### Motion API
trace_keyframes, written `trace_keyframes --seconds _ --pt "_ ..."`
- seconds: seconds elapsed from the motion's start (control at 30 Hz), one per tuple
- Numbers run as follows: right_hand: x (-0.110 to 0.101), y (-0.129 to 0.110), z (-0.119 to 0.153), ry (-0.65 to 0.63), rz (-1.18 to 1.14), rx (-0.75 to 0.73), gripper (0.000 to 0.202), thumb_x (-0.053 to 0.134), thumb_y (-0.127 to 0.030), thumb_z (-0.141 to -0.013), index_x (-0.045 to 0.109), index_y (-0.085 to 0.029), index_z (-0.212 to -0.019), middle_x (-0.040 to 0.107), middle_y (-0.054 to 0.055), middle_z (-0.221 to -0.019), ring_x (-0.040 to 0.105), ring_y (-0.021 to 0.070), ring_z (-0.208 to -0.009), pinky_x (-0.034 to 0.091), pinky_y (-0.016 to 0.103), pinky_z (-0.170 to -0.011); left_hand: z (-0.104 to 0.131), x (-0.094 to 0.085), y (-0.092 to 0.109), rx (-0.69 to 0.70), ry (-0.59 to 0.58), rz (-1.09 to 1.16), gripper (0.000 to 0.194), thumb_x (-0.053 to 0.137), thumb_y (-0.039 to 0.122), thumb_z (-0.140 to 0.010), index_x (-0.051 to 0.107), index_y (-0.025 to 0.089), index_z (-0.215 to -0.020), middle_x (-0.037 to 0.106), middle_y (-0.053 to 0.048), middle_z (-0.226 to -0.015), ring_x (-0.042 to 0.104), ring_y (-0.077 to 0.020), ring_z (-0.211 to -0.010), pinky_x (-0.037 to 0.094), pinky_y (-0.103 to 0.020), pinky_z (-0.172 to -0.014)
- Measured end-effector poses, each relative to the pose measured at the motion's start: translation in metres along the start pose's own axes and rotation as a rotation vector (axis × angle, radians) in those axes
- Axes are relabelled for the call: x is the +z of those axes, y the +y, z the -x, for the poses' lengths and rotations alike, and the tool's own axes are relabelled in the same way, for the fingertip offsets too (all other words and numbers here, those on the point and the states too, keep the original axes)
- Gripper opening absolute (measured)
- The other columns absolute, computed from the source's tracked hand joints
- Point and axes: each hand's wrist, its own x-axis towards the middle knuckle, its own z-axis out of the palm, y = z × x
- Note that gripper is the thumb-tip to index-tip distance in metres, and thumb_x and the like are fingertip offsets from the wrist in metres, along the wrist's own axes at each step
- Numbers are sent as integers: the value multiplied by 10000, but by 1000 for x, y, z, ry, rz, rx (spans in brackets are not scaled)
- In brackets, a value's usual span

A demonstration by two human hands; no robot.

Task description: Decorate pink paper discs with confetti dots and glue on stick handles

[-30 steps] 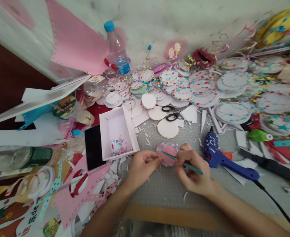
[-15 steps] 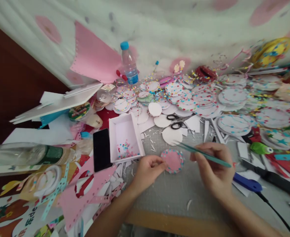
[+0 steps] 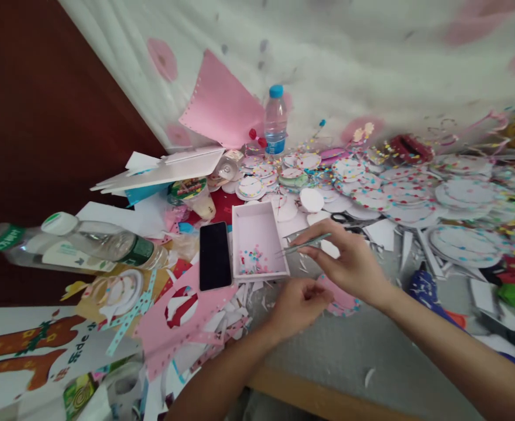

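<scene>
My right hand (image 3: 343,260) pinches a pair of green tweezers (image 3: 308,242), whose tips reach over the right wall of a white box (image 3: 261,213). Small pink, red and blue confetti dots (image 3: 254,260) lie in the near end of that box. My left hand (image 3: 301,301) has its fingers closed at the left edge of a pink paper disc (image 3: 343,301) with blue and red dots around its rim. The right hand partly covers the disc, which lies on the grey mat (image 3: 328,356).
Left of the box lies a black phone (image 3: 215,256). Scissors (image 3: 343,218) and many stacked decorated discs (image 3: 466,244) fill the back and right. A blue-capped water bottle (image 3: 275,123) stands behind. A blue-handled tool (image 3: 426,286) lies at right; paper scraps cover the left.
My right hand has carried the tweezers left, from above the mat to the white box. The left hand stays at the pink disc. The view has turned left.
</scene>
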Motion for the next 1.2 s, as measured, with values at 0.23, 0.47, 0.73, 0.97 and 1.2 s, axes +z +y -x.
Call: trace_keyframes --seconds 0.23,0.47,0.73,0.97,1.2 --pt "43 7 -30 -182 217 -102 126 617 -102 -814 663 -218 -797 659 33 -759 587 207 -801 333 392 -804 -4 -2 -5 94 19 -106 239 542 272 -797 646 130 -636 428 56 -470 386 -84 -442 274 -219 -454" --pt "57 11 -32 -282 311 -117 119 616 -92 -798 679 -189 -772 636 50 -748 580 210 -784 307 380 -793 -5 0 -14 169 23 -58 194 508 222 -771 507 164 -585 390 57 -469 394 -81 -418 252 -212 -418" --pt "38 4 -32 -78 192 -65 90 643 -135 -808 671 -219 -788 662 23 -753 588 202 -773 328 389 -805 -2 -1 -8 62 3 -64 224 512 290 -777 617 145 -642 437 51 -467 411 -87 -404 288 -212 -425" --pt "22 9 -25 39 -160 262 49 657 -234 -759 640 -189 -749 678 26 -715 603 179 -659 422 311 -629 -2 2 -8 132 69 -314 349 476 329 -838 689 121 -656 495 28 -493 436 -96 -485 260 -223 -481" --pt "17 23 -18 155 -290 481 153 701 -307 -664 645 -180 -727 595 -4 -577 513 149 -558 345 280 -539 39 -13 44 263 111 -826 257 518 292 -813 650 174 -626 523 25 -480 413 -106 -466 208 -258 -499"
